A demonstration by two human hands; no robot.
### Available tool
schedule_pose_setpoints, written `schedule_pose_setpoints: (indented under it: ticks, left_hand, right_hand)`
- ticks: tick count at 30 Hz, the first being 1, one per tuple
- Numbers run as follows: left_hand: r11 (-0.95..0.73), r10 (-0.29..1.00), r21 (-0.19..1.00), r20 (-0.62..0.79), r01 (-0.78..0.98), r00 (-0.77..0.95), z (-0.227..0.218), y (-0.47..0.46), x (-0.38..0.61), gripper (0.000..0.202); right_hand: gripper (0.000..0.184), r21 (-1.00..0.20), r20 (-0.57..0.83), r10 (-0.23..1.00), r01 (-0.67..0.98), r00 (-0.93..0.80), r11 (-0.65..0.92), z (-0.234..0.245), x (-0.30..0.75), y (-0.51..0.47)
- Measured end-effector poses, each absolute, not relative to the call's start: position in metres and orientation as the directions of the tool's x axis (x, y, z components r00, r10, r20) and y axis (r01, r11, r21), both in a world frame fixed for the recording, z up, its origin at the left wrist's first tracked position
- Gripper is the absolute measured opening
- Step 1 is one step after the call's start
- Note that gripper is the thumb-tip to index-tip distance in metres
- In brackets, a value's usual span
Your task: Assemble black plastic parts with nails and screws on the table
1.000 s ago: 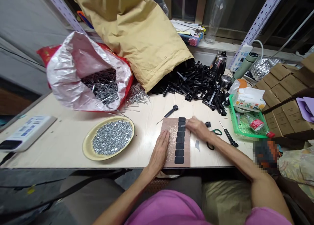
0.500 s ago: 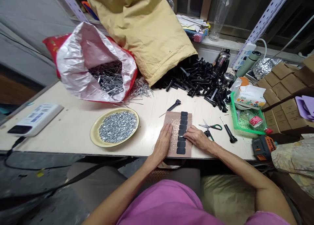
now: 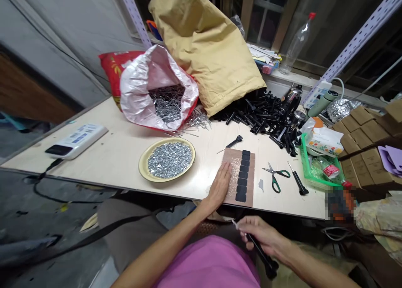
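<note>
My left hand [image 3: 220,186] lies flat, fingers stretched out, on the left side of a brown board [image 3: 249,194] at the table's front edge. A column of black pads [image 3: 243,177] runs down the board. My right hand [image 3: 262,234] is below the table edge, over my lap, and is closed round a black-handled tool with a thin metal tip [image 3: 260,251].
A yellow plate of small silver parts [image 3: 168,159] sits left of the board. Behind it are a bag of metal pins [image 3: 160,96], a tan sack [image 3: 207,45] and a heap of black handles [image 3: 265,114]. Scissors [image 3: 274,176] and a green basket [image 3: 317,164] lie to the right.
My right hand has left the board and dropped below the table edge to my lap, now gripping a black-handled tool. The left hand stays on the board. The view has swung left.
</note>
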State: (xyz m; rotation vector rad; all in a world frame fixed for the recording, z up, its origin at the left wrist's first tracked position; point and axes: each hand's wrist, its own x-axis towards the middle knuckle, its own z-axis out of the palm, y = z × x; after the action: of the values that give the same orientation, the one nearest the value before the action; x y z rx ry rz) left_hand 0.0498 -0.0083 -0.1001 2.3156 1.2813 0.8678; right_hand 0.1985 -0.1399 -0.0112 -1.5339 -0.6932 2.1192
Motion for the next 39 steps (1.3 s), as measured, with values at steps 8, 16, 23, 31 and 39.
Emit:
schedule_pose_setpoints:
  ticks: [8, 16, 23, 31, 39]
  left_hand:
    - [-0.511, 0.86, 0.584, 0.339, 0.631, 0.382, -0.096, -0.007, 0.056, 0.059]
    - [-0.509, 0.861, 0.648, 0.367, 0.567, 0.353, -0.09, -0.01, 0.059, 0.061]
    - [-0.476, 0.838, 0.6, 0.531, 0.643, 0.124, -0.039, 0.003, 0.002, 0.042]
    - [-0.033, 0.953, 0.41, 0.288, 0.911, -0.095, -0.032, 0.05, -0.088, 0.03]
    - [0.002, 0.97, 0.436, 0.22, 0.9, -0.108, -0.025, 0.054, -0.083, 0.026]
  right_hand:
    - [0.014, -0.395, -0.856, 0.508, -0.505, -0.101, -0.767, -0.073, 0.166, -0.099]
    - [0.037, -0.555, -0.751, 0.573, -0.157, -0.328, -0.817, -0.045, 0.147, -0.124]
    - [0.03, -0.663, 0.053, 0.925, 0.679, -0.377, 0.315, 0.049, 0.15, -0.013]
    - [0.021, 0.11, -0.014, 0.886, 0.88, -0.463, 0.462, 0.004, 0.129, 0.117]
    - [0.028, 0.174, 0.039, 0.864, 0.855, -0.501, 0.488, 0.026, 0.117, 0.123]
